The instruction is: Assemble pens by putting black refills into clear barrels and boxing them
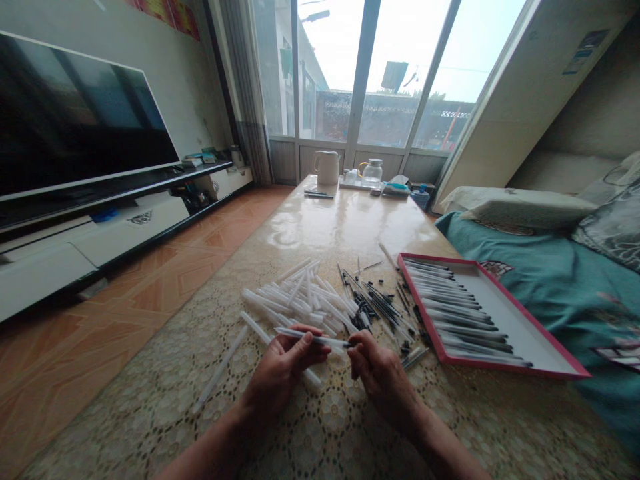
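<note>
My left hand (283, 370) is closed round a white pen barrel (313, 338) held level above the lace-covered table (165, 400). My right hand (383, 377) pinches the barrel's right end, where a small dark tip shows. Just beyond my hands lies a heap of white pen barrels (300, 297), and to its right a scatter of black refills and small parts (375, 307). A pink-rimmed tray (545, 337) at the right holds several finished pens laid side by side.
At the table's far end stand a white kettle (327, 167), a glass jug (373, 172) and small items. A television (75, 120) on a low white unit fills the left wall. A teal-covered sofa (565, 280) with pillows runs along the right.
</note>
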### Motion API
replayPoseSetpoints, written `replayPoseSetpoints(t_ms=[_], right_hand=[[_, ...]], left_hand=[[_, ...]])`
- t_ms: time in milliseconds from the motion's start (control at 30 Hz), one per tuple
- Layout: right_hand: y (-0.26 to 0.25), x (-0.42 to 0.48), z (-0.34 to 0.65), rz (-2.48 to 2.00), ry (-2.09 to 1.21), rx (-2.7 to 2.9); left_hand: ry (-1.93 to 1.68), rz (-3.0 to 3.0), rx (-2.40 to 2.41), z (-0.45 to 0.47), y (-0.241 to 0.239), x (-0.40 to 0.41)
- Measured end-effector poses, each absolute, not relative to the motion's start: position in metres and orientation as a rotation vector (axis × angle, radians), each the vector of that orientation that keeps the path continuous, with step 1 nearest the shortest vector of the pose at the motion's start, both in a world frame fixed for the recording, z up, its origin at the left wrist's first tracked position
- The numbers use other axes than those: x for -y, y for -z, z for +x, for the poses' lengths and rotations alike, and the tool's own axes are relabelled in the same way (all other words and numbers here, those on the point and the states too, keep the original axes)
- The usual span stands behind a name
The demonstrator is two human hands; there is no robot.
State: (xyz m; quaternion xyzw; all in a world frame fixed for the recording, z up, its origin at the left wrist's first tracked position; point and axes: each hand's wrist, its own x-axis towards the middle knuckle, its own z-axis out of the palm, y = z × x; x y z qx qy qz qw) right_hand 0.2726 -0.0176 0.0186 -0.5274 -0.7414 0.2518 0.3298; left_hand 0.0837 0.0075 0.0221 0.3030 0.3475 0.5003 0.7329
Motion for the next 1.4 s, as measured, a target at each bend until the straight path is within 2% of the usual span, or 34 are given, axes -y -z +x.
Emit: replayPoseSetpoints(t_ms=[600,733,967,1133,1400], right_hand=[[-0.017,0.017,0.273,-1.345,-0.720,1.937],[-0.019,0.018,0.271,-1.360,-0.569,1.939],[-0.014,0.015,0.267,-1.222,-0.409,2.079],[-0.005,0.009,0.277,-1.263,-0.320,1.878],[-0.001,0.007,0.283,-1.322,-0.321,1.761]], left_hand=[[-1.069,0.713,-0.766,0.084,-0.020,-0.007],[-1.079,0.773,-0.781,0.083,-0.022,-0.007],[-1.021,1.219,-0.872,0.089,-0.019,-0.002],[-1.109,1.544,-1.149,0.085,-0.025,0.003],[-0.551,2.351,-1.251,0.082,-0.065,0.000]])
